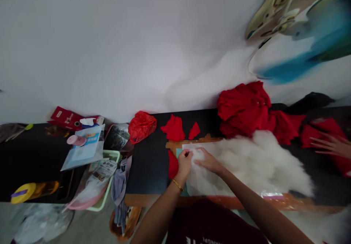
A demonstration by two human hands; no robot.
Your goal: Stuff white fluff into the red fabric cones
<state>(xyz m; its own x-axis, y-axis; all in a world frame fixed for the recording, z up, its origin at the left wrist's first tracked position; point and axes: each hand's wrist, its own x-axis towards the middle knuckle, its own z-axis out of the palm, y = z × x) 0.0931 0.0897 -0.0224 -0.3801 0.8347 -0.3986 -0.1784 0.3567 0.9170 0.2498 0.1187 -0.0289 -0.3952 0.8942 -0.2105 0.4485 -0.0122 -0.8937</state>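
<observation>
A small tuft of white fibre stuffing (196,154) lies between my hands, over a thin white sheet (196,183) on the table. My left hand (184,160), with a gold bangle at its wrist, is closed in a pinch at the sheet's left edge; what is in its fingertips is too small to make out. Curled against the tuft from the right is my right hand (207,161), fingers and thumb on it. A large heap of white stuffing (260,163) spreads to the right. Beside my left hand is a red cloth piece (172,164).
Red cloth pieces (174,128) and a big red cloth pile (244,107) lie along the wall. Another person's hand (333,145) is over red fabric at far right. A fan (309,35) hangs above. A green-rimmed basket (109,185) and a yellow-lidded bottle (34,191) are left.
</observation>
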